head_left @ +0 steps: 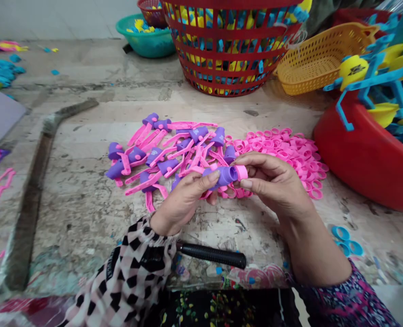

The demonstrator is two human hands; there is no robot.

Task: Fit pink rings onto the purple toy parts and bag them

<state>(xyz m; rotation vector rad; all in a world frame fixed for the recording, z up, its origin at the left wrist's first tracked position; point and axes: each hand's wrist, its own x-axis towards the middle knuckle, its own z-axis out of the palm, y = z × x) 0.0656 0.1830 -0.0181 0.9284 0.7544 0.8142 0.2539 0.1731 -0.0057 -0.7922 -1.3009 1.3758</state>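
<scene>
My left hand (187, 195) is closed around a purple plastic piece (223, 176), whose threaded neck points right. Between the thumb and fingers of my right hand (276, 181) is a pink ring (241, 173), at the mouth of that neck; whether it is seated on the neck I cannot tell. Behind my left hand lies a pile of purple pieces with pink arms (169, 152). A heap of loose pink rings (290, 150) spreads behind and beside my right hand.
A black-handled tool (215, 255) lies near the front edge. At the back stand a red basket (225, 50), a green bowl (153, 43) and a yellow basket (319, 59). A red tub (361, 159) is at right, a worn bar (34, 195) at left, blue rings (355, 248) near my right forearm.
</scene>
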